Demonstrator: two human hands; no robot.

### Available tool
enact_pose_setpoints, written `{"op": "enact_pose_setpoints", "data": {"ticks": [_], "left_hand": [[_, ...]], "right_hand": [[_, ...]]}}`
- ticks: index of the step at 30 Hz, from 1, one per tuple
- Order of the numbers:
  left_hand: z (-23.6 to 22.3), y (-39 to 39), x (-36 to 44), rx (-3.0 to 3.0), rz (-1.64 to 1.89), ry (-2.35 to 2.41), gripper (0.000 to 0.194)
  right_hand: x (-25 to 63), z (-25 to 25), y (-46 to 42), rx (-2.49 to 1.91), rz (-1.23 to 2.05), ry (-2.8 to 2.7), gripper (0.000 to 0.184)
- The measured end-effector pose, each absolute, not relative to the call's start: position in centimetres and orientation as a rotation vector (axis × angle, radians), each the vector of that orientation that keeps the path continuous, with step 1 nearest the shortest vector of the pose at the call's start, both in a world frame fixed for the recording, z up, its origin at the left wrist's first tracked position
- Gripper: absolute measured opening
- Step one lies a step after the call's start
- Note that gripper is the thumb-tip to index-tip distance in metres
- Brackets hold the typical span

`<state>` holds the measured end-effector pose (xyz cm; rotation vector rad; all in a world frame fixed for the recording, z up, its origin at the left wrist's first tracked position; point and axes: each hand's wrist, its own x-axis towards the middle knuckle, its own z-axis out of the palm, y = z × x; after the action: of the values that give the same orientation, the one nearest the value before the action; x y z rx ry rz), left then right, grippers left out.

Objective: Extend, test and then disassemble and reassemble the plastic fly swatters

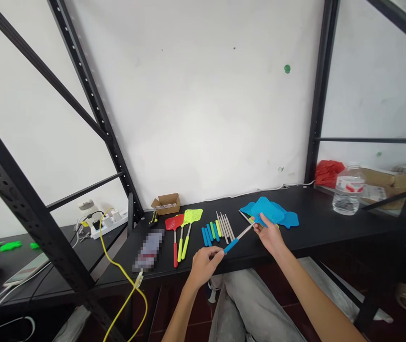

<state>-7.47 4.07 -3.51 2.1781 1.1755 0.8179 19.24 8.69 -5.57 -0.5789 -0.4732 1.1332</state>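
My left hand (pixel 206 266) is closed on the end of the blue handle of a fly swatter (pixel 231 246). Its metal rod slants up to the right, where my right hand (pixel 270 234) pinches the blue head at its neck. Behind the right hand lie more blue swatter heads (pixel 290 219). Left of the swatter, several loose metal rods (pixel 226 229) lie beside a row of loose blue, green and yellow handle grips (pixel 209 233). Further left are a red fly swatter (pixel 175 240) and yellow-green fly swatters (pixel 186 246), each with handle, rod and head.
A small cardboard box (pixel 166 204) and a yellow-black cutter (pixel 153 219) sit at the back left. A blurred phone-like thing (pixel 149 249) has a yellow cable (pixel 117 260) nearby. On the right stands a water bottle (pixel 348 190) beside a red bag (pixel 328 173). Black shelf posts (pixel 94 102) frame the table.
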Motion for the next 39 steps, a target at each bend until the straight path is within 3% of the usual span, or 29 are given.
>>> {"op": "enact_pose_setpoints", "data": {"ticks": [18,27,39], "left_hand": [[-3.1,4.6,-8.8,2.040,0.718,0.858,0.049],[-2.7,4.4,-8.8,2.085,0.718,0.893,0.066],[-3.5,4.6,-8.8,2.079,0.715,0.915,0.061]], "right_hand": [[18.9,-5.2,8.4,-0.623,1.084,-0.541,0.029],[18.6,-4.9,7.8,-0.679,1.065,-0.660,0.031],[18.7,-5.1,7.8,-0.681,1.067,-0.768,0.034]]}}
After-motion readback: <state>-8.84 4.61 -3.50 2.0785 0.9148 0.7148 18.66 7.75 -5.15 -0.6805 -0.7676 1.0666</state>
